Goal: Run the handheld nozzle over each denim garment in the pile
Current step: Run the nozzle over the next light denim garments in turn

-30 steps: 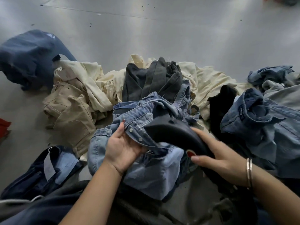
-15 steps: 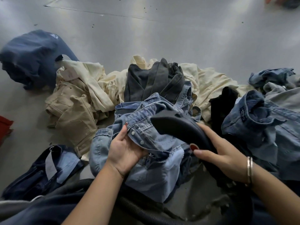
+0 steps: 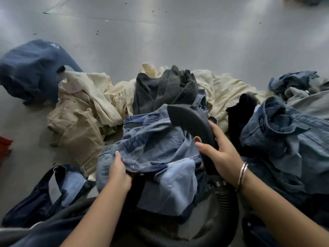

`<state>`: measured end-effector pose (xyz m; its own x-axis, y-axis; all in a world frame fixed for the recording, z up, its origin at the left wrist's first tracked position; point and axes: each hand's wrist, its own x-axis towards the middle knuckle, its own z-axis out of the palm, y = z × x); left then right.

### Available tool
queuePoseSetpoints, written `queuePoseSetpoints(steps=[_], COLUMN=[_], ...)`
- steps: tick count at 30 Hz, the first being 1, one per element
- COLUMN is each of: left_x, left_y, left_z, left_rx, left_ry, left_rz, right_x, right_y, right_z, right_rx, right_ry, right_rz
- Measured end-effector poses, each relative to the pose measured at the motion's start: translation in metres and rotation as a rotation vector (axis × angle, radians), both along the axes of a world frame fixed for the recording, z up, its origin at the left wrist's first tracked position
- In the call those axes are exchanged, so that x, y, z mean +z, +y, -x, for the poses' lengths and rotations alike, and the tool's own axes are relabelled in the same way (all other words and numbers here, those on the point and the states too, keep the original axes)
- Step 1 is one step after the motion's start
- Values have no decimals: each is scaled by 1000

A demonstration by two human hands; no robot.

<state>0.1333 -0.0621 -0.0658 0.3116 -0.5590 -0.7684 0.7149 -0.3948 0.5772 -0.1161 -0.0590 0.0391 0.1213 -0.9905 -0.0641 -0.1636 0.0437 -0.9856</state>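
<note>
A light blue denim shirt (image 3: 156, 150) lies crumpled in the middle of the pile on the grey floor. My left hand (image 3: 118, 169) grips its lower left edge. My right hand (image 3: 220, 150) holds the handle of the black handheld nozzle (image 3: 188, 118), whose wide head rests on the shirt's upper right part. A red button (image 3: 197, 139) shows beside my thumb. The ribbed black hose (image 3: 226, 202) runs down from the handle and curls along the bottom of the view.
A heap of blue denim (image 3: 288, 139) lies at the right. Dark grey trousers (image 3: 165, 90), cream cloth (image 3: 222, 86) and beige trousers (image 3: 78, 122) sit behind and left. A navy garment (image 3: 30, 70) lies far left, dark denim (image 3: 44, 195) at lower left.
The nozzle has slid up and to the right across the denim shirt. My left hand has moved down and left, pulling the shirt's edge flatter.
</note>
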Motion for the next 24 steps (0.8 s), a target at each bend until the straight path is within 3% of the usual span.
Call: queuePoseSetpoints(steps=[3,4,6,8,9,11,13,15,17,19,21,24], left_x=[-12,-7,6,14,14,10,1,-3,1,11,34,44], left_y=[-10,-17,-35,-62,-77,-103,-125,-137,-138,-131,-116,-77], left_z=[1,9,34,62,75,97,108,111,116,120,109,67], left_rx=[-121,-200,-419,-711,-876,-1158,-1346,-1398,-1413,-1196,-802,-324], left_ry=[-725,-1018,-1530,-1711,-1747,-1828,-1770,-1573,-1373,-1079,-791,-493], left_rz=[-330,-266,145,485,524,405,135,-55,-14,230,414,383], right_x=[-9,-13,-20,-27,-29,-33,-32,-28,-22,-15,-10,-4], right_y=[4,7,12,17,19,21,21,17,13,9,8,13], right_z=[27,35,50,63,69,78,81,81,78,74,71,70], right_rx=[-102,-133,-197,-248,-263,-277,-291,-301,-288,-269,-258,-222], right_ry=[-6,4,16,17,19,44,78,59,39,24,13,5], right_rz=[-40,-59,-98,-143,-158,-158,-157,-164,-139,-109,-103,-56])
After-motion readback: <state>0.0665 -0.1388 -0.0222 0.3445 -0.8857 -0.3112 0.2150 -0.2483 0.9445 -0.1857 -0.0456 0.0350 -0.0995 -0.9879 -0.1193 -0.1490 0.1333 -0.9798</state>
